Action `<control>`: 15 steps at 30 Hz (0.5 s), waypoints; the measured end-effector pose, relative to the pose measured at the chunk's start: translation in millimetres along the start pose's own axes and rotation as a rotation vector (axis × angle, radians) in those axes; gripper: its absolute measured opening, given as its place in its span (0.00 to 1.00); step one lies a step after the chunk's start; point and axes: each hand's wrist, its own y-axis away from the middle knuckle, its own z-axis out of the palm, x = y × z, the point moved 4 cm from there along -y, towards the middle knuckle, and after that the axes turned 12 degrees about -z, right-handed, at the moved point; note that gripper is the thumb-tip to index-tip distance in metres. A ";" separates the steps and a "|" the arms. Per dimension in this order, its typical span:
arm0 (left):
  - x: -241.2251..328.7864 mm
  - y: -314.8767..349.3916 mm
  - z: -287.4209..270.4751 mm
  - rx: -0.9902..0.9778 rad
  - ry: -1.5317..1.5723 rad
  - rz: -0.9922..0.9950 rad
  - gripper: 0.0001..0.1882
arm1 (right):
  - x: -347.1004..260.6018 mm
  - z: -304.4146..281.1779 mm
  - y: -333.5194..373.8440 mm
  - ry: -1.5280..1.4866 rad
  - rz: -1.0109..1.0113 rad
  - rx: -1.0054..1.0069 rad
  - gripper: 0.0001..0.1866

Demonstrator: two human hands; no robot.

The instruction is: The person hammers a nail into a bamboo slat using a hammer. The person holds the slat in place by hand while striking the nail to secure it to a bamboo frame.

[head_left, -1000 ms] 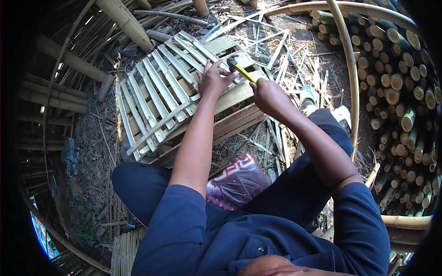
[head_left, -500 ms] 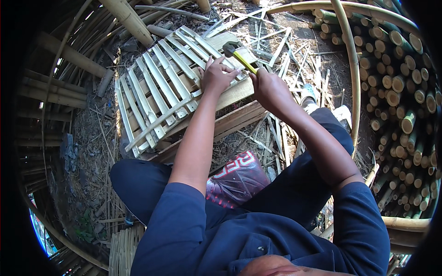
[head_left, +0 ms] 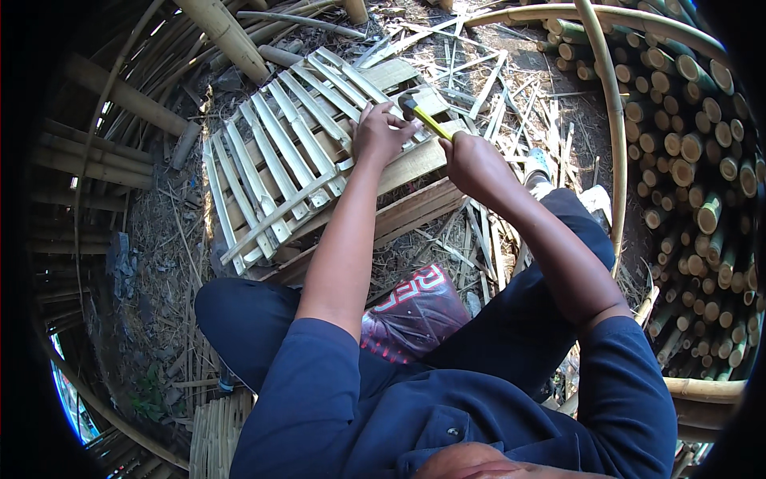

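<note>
We see a brown earth floor [head_left: 524,56] littered with pale, flat bamboo slivers [head_left: 489,84], sunlit toward its far edge. Along its right edge we have stacked round, cut bamboo poles [head_left: 684,172]; tan horizontal bamboo rails [head_left: 96,164] wall its left edge.

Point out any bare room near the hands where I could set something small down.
The plank along the near edge of the wooden crate looks bare between the left forearm and right hand. Crowded: the bamboo slats by the left hand, the hammer close by, and, farther right, scattered cut strips.
</note>
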 end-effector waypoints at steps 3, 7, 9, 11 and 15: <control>-2.7 -1.4 -1.9 0.012 0.019 0.009 0.16 | -7.7 -12.5 -3.3 -0.026 0.039 0.047 0.22; 2.9 2.0 -0.4 0.062 0.000 0.012 0.17 | -0.4 -19.9 -2.8 -0.027 0.069 0.045 0.22; 2.6 2.4 -0.3 0.045 -0.006 0.009 0.18 | 5.2 -12.7 -2.6 -0.046 0.047 0.065 0.23; 2.9 0.9 1.0 0.016 -0.025 -0.017 0.17 | 6.2 -8.9 -1.8 -0.045 0.015 0.073 0.23; -0.3 -2.7 2.0 -0.006 -0.021 -0.047 0.19 | -5.0 -7.1 0.6 -0.039 0.014 0.035 0.24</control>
